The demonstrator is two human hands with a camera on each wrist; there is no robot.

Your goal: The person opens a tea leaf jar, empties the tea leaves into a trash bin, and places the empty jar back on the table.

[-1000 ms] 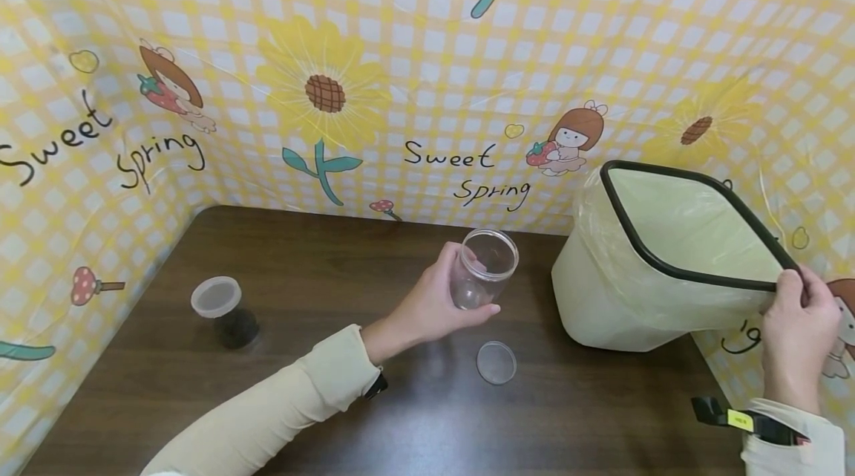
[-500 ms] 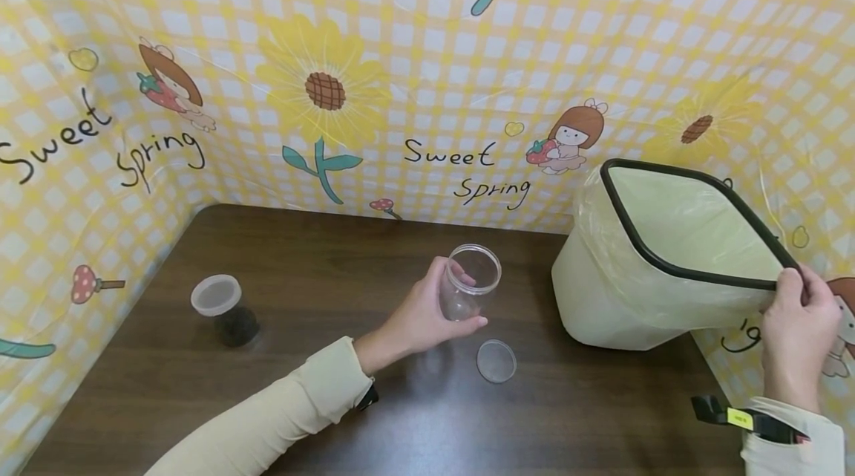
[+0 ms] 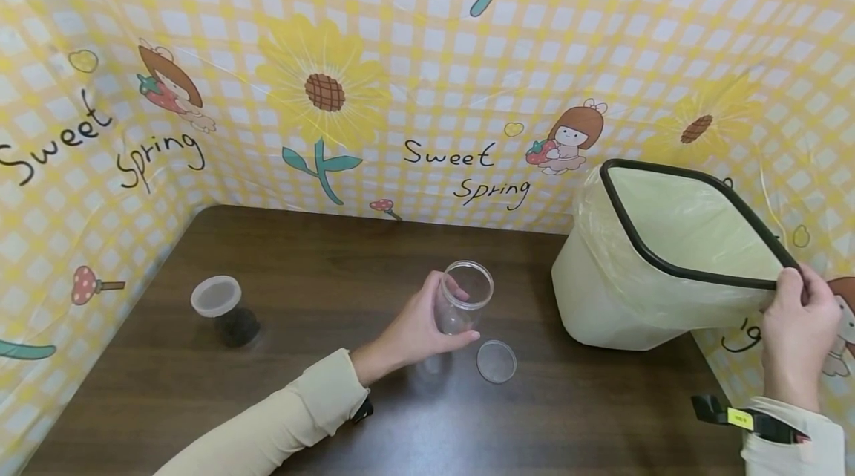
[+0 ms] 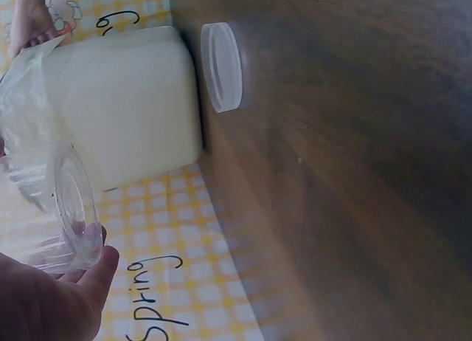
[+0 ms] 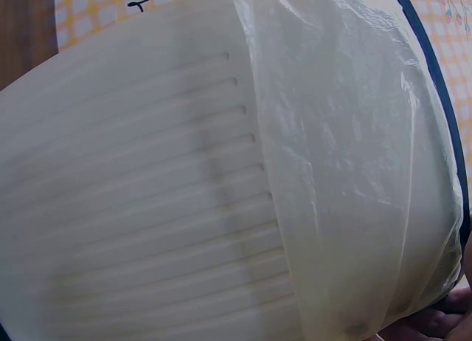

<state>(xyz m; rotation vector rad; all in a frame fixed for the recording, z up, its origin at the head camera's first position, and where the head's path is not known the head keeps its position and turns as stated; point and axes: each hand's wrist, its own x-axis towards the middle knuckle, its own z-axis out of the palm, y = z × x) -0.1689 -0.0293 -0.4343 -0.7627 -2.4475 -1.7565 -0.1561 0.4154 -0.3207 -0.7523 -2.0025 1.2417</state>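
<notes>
A clear, open-topped plastic jar [image 3: 459, 317] is gripped around its side by my left hand [image 3: 419, 326], held above the table and seemingly empty. In the left wrist view the base of the jar [image 4: 74, 204] stands apart from the tabletop. A clear round lid [image 3: 496, 362] lies flat on the wood just right of that hand. At the right, my right hand [image 3: 801, 335] pinches the near corner of the black rim on a pale bin [image 3: 604, 298]. A thin translucent bag [image 5: 332, 156] lines the bin and folds over its outside.
A lidded clear cup [image 3: 235, 324] with dark contents stands at the left of the brown table [image 3: 320, 246]. Yellow checked cloth [image 3: 414, 75] with printed flowers hangs along the back and both sides. The bin leans toward the right hand.
My left hand has drawn the jar left and nearer to me, away from the bin. My right hand keeps its hold on the rim, and lid and cup stay put.
</notes>
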